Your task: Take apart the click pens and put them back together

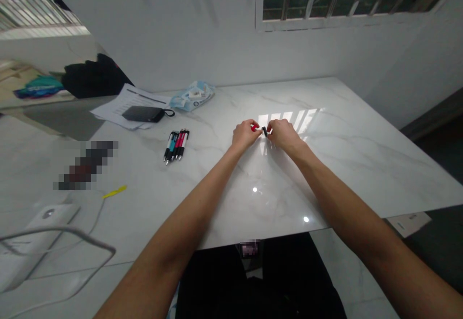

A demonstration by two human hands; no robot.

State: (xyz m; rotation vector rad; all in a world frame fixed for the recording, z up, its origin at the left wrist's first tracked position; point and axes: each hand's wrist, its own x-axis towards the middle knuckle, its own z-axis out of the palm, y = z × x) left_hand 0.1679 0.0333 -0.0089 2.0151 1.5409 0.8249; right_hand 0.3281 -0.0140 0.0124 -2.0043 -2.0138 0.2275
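Observation:
Both my arms reach out over a glossy white marble table [325,164]. My left hand [245,134] is closed around a small red piece, apparently part of a pen [255,127]. My right hand [284,133] is closed on a small black piece [265,131] that meets the red one between the two hands. The hands are nearly touching, just above the tabletop. To the left lies a bunch of several pens [176,145], blue and red with black tips.
At the back left lie papers [126,106] with a black pouch [143,114] on them and a blue plastic packet [193,96]. A yellow strip [114,192], a white device [39,222] with a cable and a wire frame sit at the left. A wall with a barred window stands behind.

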